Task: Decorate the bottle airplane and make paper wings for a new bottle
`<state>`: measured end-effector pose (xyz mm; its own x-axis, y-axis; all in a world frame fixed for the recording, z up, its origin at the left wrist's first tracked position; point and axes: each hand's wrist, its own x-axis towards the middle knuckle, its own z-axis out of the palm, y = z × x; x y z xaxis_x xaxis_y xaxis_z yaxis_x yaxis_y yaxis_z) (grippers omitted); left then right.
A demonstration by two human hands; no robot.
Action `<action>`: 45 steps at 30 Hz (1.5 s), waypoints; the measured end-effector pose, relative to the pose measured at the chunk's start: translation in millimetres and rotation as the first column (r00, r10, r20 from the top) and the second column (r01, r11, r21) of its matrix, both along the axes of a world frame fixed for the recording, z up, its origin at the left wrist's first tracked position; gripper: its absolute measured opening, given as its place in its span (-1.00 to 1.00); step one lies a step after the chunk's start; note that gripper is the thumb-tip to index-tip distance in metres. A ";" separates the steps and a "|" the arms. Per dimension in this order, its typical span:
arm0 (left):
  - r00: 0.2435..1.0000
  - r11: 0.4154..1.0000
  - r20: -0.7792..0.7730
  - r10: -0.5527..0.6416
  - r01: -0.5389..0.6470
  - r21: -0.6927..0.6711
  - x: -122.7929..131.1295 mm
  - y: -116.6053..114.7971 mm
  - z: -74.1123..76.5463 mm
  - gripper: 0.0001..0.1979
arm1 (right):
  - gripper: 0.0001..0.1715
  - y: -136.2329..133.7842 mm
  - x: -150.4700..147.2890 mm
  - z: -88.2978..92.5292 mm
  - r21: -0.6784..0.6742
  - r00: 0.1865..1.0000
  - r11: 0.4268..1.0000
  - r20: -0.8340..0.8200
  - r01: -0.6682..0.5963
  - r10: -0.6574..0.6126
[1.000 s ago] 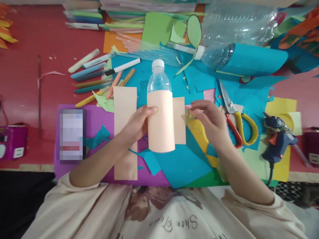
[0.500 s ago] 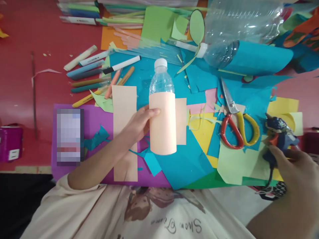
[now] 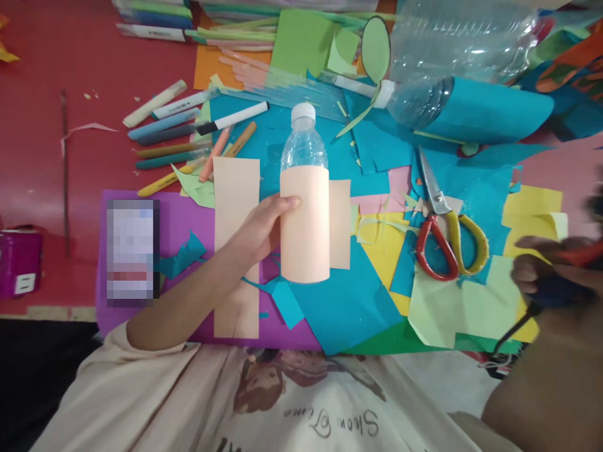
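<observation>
My left hand [image 3: 271,226] is closed round the lower left side of a clear plastic bottle [image 3: 304,194], thumb on its front. The bottle has a white cap and a peach paper wrap round its body. At the right edge, my right hand [image 3: 541,270] is closed round a dark blue glue gun [image 3: 565,290] with a red part and a black cord; both are blurred and partly cut off. Red-and-yellow-handled scissors [image 3: 440,213] lie between the bottle and my right hand. A peach paper strip [image 3: 236,251] lies under my left forearm, and another peach piece [image 3: 340,225] shows behind the bottle.
Several markers [image 3: 164,132] lie at the upper left, above a phone [image 3: 132,251] with a blurred screen. A bottle wrapped in blue paper [image 3: 499,110] lies at the upper right beside a large clear bottle [image 3: 461,37]. Straws [image 3: 254,31] and paper scraps [image 3: 287,304] cover much of the table.
My right hand has lifted the glue gun off the paper at the right and turned it. The bottle stays in my left hand, nearly unmoved.
</observation>
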<state>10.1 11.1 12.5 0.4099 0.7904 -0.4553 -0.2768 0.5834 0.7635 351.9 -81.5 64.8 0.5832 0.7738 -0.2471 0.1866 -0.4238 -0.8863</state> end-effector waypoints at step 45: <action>0.997 0.996 0.006 0.075 -0.075 -0.038 -11.5 -5.6 15.0 -0.62 | -0.50 72.5 -101.0 -35.6 0.050 0.618 0.794 -0.598 -0.606 0.510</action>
<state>-1.4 5.5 27.5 0.3539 0.8012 -0.4826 -0.3267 0.5894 0.7389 250.9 -9.0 29.2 -0.2323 0.8298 -0.5075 -0.0714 -0.5349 -0.8419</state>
